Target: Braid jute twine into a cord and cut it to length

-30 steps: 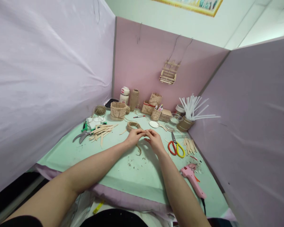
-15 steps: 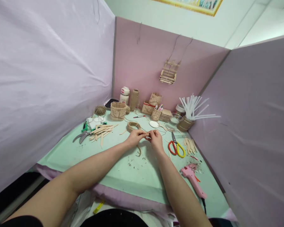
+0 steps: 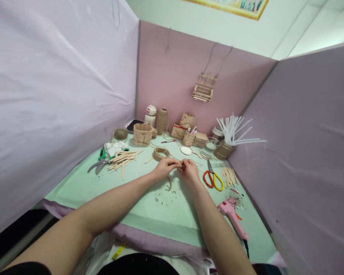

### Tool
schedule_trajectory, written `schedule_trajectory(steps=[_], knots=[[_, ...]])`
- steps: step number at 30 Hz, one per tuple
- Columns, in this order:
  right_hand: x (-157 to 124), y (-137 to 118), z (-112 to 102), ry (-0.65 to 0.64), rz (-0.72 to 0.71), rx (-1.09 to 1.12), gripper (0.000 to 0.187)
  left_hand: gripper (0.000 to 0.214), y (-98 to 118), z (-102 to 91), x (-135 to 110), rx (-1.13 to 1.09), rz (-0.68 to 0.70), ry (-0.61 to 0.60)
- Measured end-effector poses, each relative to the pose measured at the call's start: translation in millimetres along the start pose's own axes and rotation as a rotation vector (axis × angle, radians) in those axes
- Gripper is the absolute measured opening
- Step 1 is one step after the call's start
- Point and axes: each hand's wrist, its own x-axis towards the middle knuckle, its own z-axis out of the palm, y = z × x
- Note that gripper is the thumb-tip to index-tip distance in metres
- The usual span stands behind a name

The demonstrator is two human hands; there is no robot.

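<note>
My left hand (image 3: 166, 167) and my right hand (image 3: 188, 169) meet over the middle of the table, fingers pinched close together on a piece of jute cord. Only a bit of the cord shows between the fingertips. A loose tail of cord (image 3: 169, 184) hangs below my left hand and rests on the cloth. Just behind that hand lies a coil of braided jute cord (image 3: 161, 153). A thin strand of twine (image 3: 174, 156) runs past the coil. Scissors (image 3: 213, 179) with one red and one yellow handle lie right of my right hand.
Wooden strips (image 3: 124, 159) and pruning shears (image 3: 99, 166) lie left. A pink glue gun (image 3: 234, 218) is at the right edge, near more wood pieces (image 3: 229, 175). Behind stand a woven box (image 3: 142, 134), a twine spool (image 3: 162, 121), and a jar of white glue sticks (image 3: 224, 149).
My right hand has turned slightly and its fingers have closed in further against my left fingertips. The hanging cord tail has shifted a little. Everything else stays in place.
</note>
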Motion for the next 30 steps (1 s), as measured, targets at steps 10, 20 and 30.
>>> schedule_trajectory(steps=[10,20,30], knots=[[-13.6,0.0,3.8,-0.006,-0.733,-0.93,0.02,0.025,-20.9,-7.9,7.4,0.127,-0.133,0.216],[-13.5,-4.6,0.7,-0.109,-0.918,-1.071,0.018,0.023,-15.5,-4.8,3.8,0.186,-0.103,0.166],[-17.2,-6.1,6.8,-0.085,-0.782,-0.787,0.014,0.022,-16.4,-4.9,7.3,-0.445,-0.376,0.099]])
